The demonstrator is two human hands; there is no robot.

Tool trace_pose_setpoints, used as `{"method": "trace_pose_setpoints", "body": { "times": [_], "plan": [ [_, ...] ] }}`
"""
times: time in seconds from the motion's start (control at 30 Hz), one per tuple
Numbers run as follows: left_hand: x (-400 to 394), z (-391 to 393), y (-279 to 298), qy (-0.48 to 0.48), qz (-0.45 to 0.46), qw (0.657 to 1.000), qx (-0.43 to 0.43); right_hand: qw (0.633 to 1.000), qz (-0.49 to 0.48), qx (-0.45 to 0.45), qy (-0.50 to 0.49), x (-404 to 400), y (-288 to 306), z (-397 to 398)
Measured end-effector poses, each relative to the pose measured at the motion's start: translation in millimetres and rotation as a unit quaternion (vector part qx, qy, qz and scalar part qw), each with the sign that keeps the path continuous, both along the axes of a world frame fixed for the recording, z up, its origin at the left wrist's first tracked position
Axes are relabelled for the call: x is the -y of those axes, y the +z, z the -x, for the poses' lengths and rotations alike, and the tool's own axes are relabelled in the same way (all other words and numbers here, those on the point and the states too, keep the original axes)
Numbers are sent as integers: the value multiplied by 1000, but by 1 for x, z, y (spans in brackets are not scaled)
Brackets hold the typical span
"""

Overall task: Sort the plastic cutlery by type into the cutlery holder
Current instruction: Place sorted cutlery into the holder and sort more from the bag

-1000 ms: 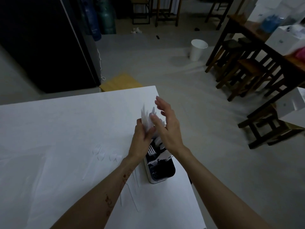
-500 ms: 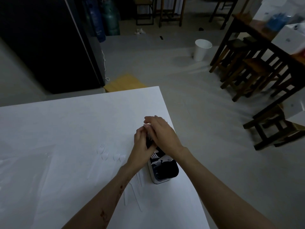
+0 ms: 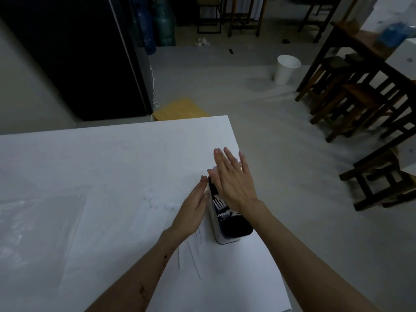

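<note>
The cutlery holder (image 3: 221,238), white outside and dark inside, stands near the right edge of the white table (image 3: 90,158). White forks (image 3: 219,204) show in its middle section. My right hand (image 3: 231,181) hovers flat over the holder's far end, fingers straight and spread, holding nothing. My left hand (image 3: 192,208) lies flat against the holder's left side, fingers straight. Several white plastic forks (image 3: 155,200) lie on the table to the left. A few white knives (image 3: 194,253) lie near my left wrist.
A clear plastic bag (image 3: 38,221) lies at the table's left. The table's right edge runs close by the holder. Beyond it are grey floor, a white bin (image 3: 286,68), wooden stools (image 3: 351,102) and a yellow stool (image 3: 180,109).
A second ago both hands held a white bundle of cutlery above the holder. They lowered it into the far section, and now both hands are flat and hold nothing.
</note>
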State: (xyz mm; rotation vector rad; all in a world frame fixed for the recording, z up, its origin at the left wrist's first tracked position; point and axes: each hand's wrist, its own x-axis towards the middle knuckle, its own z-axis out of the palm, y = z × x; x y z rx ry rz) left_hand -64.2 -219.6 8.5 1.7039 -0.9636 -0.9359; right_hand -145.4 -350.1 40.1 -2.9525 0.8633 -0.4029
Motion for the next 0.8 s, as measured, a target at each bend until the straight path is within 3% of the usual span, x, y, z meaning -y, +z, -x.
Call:
{"method": "trace_pose_setpoints", "body": {
  "times": [0.1,0.2,0.33,0.4,0.57,0.67,0.8],
  "plan": [
    [-20,-10,-13,30,-62,997,47,995,-21,93,8,-26,15,-14],
    [-54,-29,-38,80,-119,980,136,978,-49,184,81,-65,14,-29],
    [-106,-64,-63,131,-192,949,212,975,-168,102,103,-113,-32,-34],
    [-127,-81,-69,74,-218,941,247,976,-201,58,62,-132,-63,-30],
    [-155,-98,-83,-136,-248,896,342,985,-126,-91,-70,-178,-124,-24],
    [-161,-93,-93,-176,-241,891,341,975,-143,-110,-127,-196,-139,-26],
    [-173,-82,-94,-141,-233,894,357,980,-150,-80,-104,-208,-143,-32]
  ]
}}
